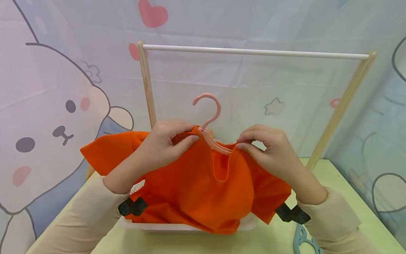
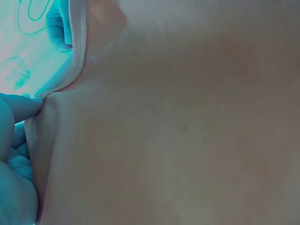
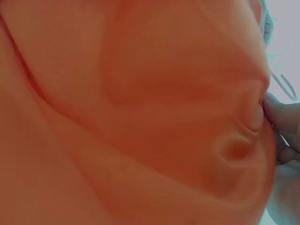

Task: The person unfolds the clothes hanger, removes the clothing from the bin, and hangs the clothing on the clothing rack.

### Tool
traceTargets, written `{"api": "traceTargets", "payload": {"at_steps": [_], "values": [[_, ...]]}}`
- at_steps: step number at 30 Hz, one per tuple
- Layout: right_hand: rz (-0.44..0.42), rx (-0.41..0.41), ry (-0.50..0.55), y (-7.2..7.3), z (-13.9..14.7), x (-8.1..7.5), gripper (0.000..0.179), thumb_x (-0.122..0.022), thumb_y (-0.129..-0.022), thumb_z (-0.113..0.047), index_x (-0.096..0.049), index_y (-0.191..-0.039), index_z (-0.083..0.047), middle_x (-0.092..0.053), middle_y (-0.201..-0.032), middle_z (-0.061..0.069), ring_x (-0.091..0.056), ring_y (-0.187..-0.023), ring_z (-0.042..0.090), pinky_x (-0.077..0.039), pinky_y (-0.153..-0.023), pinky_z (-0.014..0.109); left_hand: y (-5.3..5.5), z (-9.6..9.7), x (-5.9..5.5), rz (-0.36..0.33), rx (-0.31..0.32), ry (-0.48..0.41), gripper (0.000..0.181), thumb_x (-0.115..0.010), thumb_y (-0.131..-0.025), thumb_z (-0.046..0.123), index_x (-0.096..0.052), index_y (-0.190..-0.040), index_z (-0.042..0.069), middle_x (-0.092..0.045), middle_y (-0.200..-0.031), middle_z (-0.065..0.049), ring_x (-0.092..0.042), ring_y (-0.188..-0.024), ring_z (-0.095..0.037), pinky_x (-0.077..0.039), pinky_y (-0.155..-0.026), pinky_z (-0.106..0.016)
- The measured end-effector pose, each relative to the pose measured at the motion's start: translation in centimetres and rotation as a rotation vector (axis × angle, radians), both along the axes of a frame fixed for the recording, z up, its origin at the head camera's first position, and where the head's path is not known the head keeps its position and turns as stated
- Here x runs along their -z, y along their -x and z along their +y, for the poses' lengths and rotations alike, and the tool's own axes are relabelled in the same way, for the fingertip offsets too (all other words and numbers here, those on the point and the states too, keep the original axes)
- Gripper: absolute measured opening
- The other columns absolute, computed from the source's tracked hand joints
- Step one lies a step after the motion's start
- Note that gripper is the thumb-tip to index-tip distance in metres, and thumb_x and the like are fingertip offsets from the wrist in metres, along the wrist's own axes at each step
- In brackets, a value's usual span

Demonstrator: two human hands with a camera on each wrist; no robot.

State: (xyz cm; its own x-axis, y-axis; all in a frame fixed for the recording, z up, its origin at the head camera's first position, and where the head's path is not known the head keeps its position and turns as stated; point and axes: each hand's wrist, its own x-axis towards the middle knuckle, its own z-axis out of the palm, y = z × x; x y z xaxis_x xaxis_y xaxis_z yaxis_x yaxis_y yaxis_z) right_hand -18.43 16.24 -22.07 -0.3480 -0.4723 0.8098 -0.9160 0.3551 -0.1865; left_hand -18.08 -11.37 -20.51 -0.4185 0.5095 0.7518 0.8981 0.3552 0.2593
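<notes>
An orange short-sleeved shirt (image 1: 203, 190) hangs between both hands, its neckline uppermost. My left hand (image 1: 165, 143) pinches the left shoulder by the collar between thumb and fingers. On the other side of the neckline, my right hand (image 1: 269, 146) pinches the collar edge the same way. A pink clothes hanger (image 1: 218, 106) sits inside the neck opening, its hook standing up above the collar and the rest covered by cloth. Both wrist views are mostly filled by the shirt's fabric (image 2: 164, 117), with the pinching fingers (image 3: 281, 112) at the edge.
Behind the shirt stands a rack with a white rod (image 1: 253, 52) and wooden posts (image 1: 342, 109). A white basket (image 1: 171, 227) lies beneath the shirt on the pale green table (image 1: 266, 240). A blue-grey hanger (image 1: 299, 240) lies near the right forearm.
</notes>
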Motion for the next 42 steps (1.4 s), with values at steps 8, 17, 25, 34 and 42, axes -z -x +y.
{"api": "traceTargets", "payload": {"at_steps": [8,17,25,34,42], "values": [[-0.062,0.01,-0.02,0.0,-0.3,0.9,0.019,-0.074,-0.077,0.007,-0.074,-0.091,-0.006,-0.069,-0.085,-0.001,-0.062,-0.079,0.009,-0.053,-0.074,0.013,0.0,0.3,0.2,0.002,-0.019,-0.029,0.017,-0.07,-0.086,0.001,-0.072,-0.103,0.0,-0.072,-0.094,-0.006,-0.062,-0.082,-0.012,-0.055,-0.071,-0.024],[-0.131,0.036,-0.021,-0.3,0.0,1.5,0.023,-0.074,-0.078,0.006,-0.073,-0.1,-0.003,-0.072,-0.091,0.001,-0.066,-0.081,0.01,-0.054,-0.076,0.015,-0.1,0.3,0.6,0.006,-0.058,-0.052,0.018,-0.069,-0.087,0.002,-0.072,-0.105,0.001,-0.071,-0.095,-0.005,-0.063,-0.082,-0.012,-0.055,-0.072,-0.024],[-0.184,0.082,-0.041,-0.5,0.2,1.9,0.027,-0.075,-0.078,0.004,-0.073,-0.105,-0.002,-0.073,-0.093,0.004,-0.066,-0.079,0.009,-0.055,-0.074,0.016,-0.2,0.5,0.8,0.022,-0.088,-0.057,0.017,-0.07,-0.086,0.003,-0.072,-0.104,0.0,-0.071,-0.095,-0.006,-0.063,-0.084,-0.014,-0.055,-0.072,-0.026],[-0.242,0.084,-0.068,-0.6,-0.2,2.1,0.025,-0.074,-0.081,0.0,-0.073,-0.106,0.0,-0.074,-0.095,0.006,-0.064,-0.076,0.008,-0.056,-0.071,0.019,-0.3,0.8,1.0,0.051,-0.099,-0.054,0.015,-0.07,-0.086,0.003,-0.072,-0.101,0.0,-0.071,-0.093,-0.006,-0.061,-0.08,-0.014,-0.054,-0.067,-0.024],[-0.328,0.161,-0.103,-0.7,-0.1,2.2,0.027,-0.074,-0.084,-0.011,-0.072,-0.109,-0.002,-0.073,-0.097,0.006,-0.066,-0.08,0.012,-0.057,-0.074,0.024,-0.8,1.1,1.2,0.086,-0.106,-0.028,0.015,-0.072,-0.085,0.003,-0.071,-0.099,0.0,-0.071,-0.091,-0.007,-0.062,-0.079,-0.015,-0.055,-0.068,-0.026]]}}
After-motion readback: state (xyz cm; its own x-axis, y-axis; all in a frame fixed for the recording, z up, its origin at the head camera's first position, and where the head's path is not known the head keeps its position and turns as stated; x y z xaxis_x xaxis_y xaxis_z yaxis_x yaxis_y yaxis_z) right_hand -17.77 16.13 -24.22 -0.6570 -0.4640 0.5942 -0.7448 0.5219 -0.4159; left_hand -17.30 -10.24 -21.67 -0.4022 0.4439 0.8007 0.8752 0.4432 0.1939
